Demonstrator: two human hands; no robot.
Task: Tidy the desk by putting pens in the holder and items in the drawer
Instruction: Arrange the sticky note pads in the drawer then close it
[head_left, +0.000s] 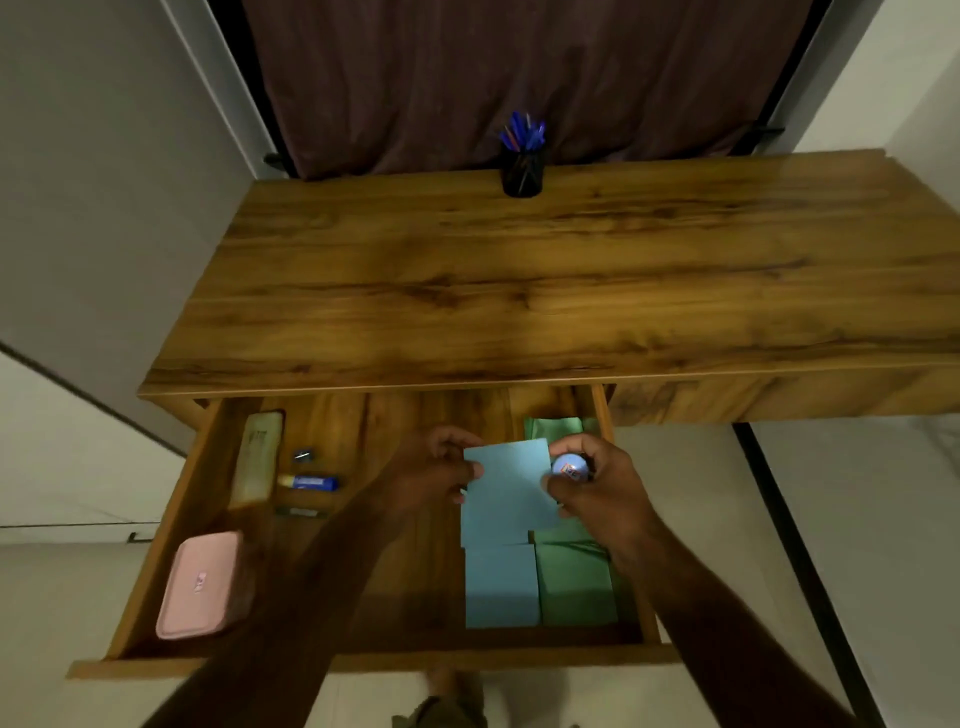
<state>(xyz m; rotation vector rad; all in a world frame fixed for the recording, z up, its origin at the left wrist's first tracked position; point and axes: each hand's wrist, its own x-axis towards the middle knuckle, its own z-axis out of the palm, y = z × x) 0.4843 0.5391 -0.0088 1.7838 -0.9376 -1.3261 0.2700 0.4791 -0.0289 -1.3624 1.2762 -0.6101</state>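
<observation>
I'm looking into a home study corner. A wooden worktop (519, 291) stands against a dark curtain (519, 78), with a pen holder (522, 174) and a stationery-filled drawer (171, 525).

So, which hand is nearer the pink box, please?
Left. The left hand, holding the blue card, is right of the pink box; the right hand, gripping a small bottle, is farther right.

Above the right half of the open wooden drawer (179, 499), the left hand (431, 467) pinches the left edge of a pale blue paper card (511, 491). The right hand (597, 486) grips a small round blue-capped container (569, 466) at the card's right edge. A pink rectangular plastic case (200, 584) lies in the drawer's near-left corner, and green paper sheets (574, 582) lie along its right side.
</observation>
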